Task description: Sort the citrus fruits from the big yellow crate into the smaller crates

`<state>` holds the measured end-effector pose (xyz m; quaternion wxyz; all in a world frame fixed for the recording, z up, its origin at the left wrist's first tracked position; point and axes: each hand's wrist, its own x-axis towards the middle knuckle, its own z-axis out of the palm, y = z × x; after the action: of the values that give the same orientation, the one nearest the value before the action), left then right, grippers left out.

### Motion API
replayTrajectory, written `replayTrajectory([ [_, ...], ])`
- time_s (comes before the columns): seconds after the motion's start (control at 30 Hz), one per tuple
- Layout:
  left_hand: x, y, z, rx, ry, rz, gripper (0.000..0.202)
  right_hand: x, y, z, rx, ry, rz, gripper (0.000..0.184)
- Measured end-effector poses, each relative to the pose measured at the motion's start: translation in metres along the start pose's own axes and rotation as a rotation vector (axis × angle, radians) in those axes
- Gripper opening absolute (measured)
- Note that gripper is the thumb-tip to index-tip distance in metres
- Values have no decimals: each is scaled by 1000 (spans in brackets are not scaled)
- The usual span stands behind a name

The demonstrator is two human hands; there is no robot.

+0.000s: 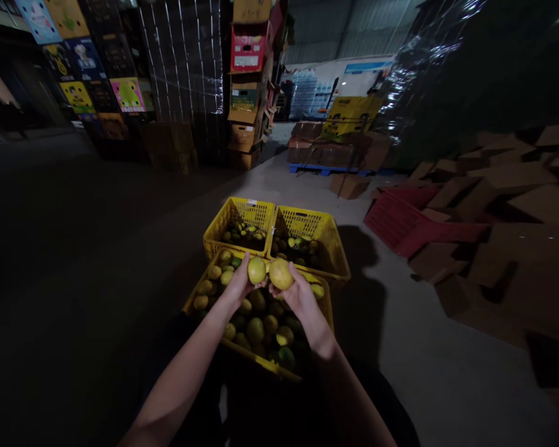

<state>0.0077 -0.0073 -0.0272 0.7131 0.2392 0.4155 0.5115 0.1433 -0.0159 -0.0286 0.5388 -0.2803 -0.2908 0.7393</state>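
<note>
My left hand (239,282) is closed round a yellow-green citrus fruit (256,270). My right hand (297,293) grips a larger yellow fruit (281,274) right beside it; the two fruits almost touch. Both are held above the near yellow crate (256,359), which is heaped with yellow and green fruits (256,326). Beyond it stand two more yellow crates, the left crate (223,223) and the right crate (336,248), each partly filled with greener fruits.
A red crate (403,226) lies tipped on the floor at right beside a heap of flattened cardboard boxes (507,211). Stacked cartons (249,87) and wrapped pallets (186,68) rise behind. A blue pallet (326,169) carries boxes. Grey concrete floor (400,323) surrounds the crates.
</note>
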Motion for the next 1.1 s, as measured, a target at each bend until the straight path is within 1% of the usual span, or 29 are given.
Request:
replayTrajectory([
  [0.07,-2,4,2,-51,-31,-24,51,4,1,-5,12,-48,14,34],
  [0.13,-5,7,3,-113,-124,-28,54,6,3,-10,38,-59,-12,37],
  [0.2,-8,9,4,-155,-231,-12,55,7,4,-14,61,-72,-49,37],
  [0.23,-9,9,4,-162,-279,3,57,8,5,-15,67,-93,-76,36],
  [0.3,-10,8,3,-139,-346,33,63,7,6,-17,59,-185,-143,36],
  [0.37,-12,8,3,-96,-384,50,68,6,7,-17,29,-296,-188,37],
  [0.43,-14,8,2,-61,-406,56,71,5,6,-16,-5,-362,-197,43],
  [0.53,-17,10,1,-35,-437,95,74,4,4,-16,-45,-389,-215,49],
  [0.63,-16,9,-1,-36,-471,118,74,3,3,-15,-59,-380,-231,48],
  [0.67,-15,8,-2,-50,-467,113,72,3,4,-15,-54,-363,-228,46],
  [0.73,-12,6,-4,-100,-421,87,66,3,5,-14,-39,-312,-217,41],
  [0.83,-6,6,-6,-206,-280,39,49,6,6,-13,55,-126,-176,32],
  [0.9,-1,7,-9,-232,-172,19,37,8,3,-16,130,-9,-152,26],
  [0.93,1,6,-11,-216,-122,8,33,9,2,-20,162,33,-144,24],
  [1.0,4,0,-20,-112,-46,-20,26,9,-3,-30,219,98,-124,22],
  [1.03,3,-7,-26,-43,-24,-31,22,8,-6,-37,253,141,-107,21],
  [1.1,-4,-29,-41,57,12,-31,14,6,-10,-51,299,222,-102,19],
])
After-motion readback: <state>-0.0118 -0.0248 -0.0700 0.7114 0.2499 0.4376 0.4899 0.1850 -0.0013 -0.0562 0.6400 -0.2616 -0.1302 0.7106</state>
